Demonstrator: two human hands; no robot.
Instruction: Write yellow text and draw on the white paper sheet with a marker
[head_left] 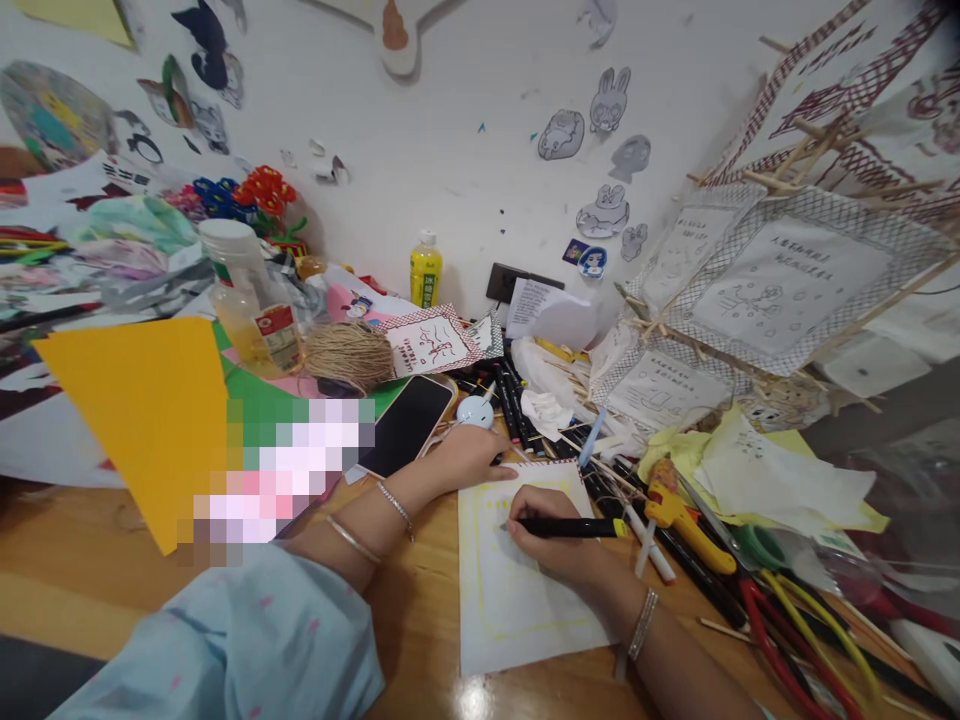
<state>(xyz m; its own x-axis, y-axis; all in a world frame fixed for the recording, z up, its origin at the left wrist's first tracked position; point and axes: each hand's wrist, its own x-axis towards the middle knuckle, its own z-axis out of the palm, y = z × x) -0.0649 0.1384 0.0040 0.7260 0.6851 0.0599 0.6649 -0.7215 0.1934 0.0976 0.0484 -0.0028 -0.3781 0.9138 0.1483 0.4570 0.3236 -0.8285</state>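
A white sheet of paper (525,600) with a yellow drawn border and small yellow marks near its top lies on the wooden table. My right hand (551,535) rests on it, fingers closed around a black marker (574,527) with a yellow end. The marker's tip points left, close to the yellow marks. At the sheet's upper left corner, my left hand (471,458) is curled, its fingertips touching the paper. A small dark thing shows at those fingers, too little of it to name. Just beyond sits a light blue round gadget (475,411).
Left are a phone (409,425), twine ball (349,355), jar (251,300) and orange paper (150,400). Several markers (510,400) crowd behind the sheet. Right lie a yellow glue gun (686,515), red-handled scissors (780,650) and a stick-framed paper lantern (757,290). A yellow-labelled bottle (426,272) stands by the wall.
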